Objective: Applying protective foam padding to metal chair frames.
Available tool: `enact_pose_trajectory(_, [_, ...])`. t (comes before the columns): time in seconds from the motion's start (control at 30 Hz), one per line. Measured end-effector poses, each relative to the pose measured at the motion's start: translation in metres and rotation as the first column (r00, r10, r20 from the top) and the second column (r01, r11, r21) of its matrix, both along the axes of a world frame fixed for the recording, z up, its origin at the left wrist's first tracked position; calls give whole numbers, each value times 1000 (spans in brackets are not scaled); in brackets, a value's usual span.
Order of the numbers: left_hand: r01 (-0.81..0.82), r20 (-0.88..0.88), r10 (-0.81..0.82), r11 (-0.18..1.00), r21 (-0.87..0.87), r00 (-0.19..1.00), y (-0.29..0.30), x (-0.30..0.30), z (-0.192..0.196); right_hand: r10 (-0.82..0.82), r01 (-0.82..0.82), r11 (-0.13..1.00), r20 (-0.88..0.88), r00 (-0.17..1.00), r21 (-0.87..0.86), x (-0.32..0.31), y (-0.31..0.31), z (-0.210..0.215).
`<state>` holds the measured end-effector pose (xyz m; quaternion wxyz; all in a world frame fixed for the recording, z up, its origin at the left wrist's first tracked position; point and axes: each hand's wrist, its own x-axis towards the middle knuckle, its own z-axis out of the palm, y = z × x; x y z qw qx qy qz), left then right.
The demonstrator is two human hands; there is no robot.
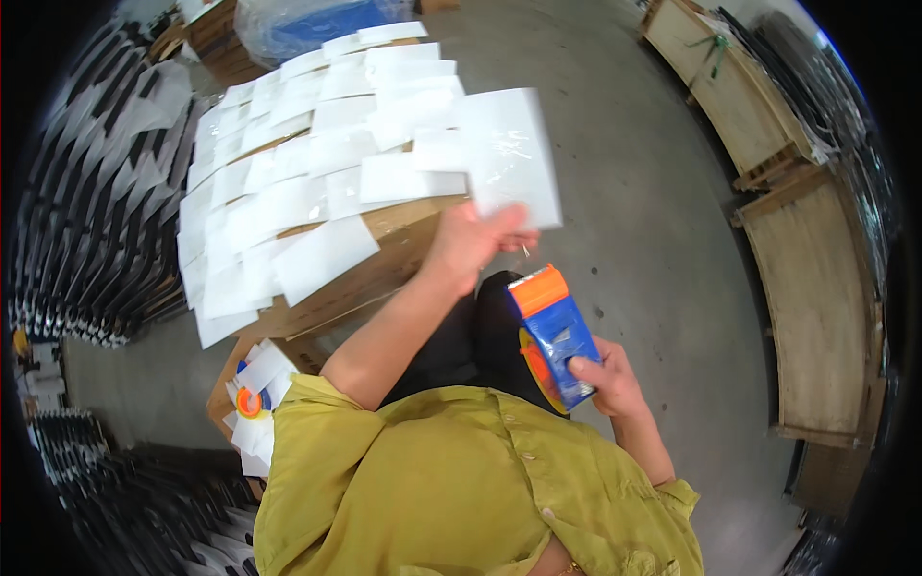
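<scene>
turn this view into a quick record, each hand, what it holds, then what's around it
left hand: gripping the near edge of a white rectangular sheet
right hand: holding a blue-and-orange tape dispenser
in front, to the left: overlapping white papers across the top of a cardboard box
lower left: orange ring among loose papers
far right: wooden crates on a grey floor
clarity: held sheet slightly blurred
</scene>
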<state>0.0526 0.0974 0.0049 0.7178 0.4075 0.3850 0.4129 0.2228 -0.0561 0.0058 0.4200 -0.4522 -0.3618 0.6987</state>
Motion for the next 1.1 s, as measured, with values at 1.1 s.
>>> enact_pose_trajectory(1.1, [-609, -366, 930, 298, 735, 14, -98, -211, 73, -295, 320, 947, 335, 895, -21, 115, 217, -60])
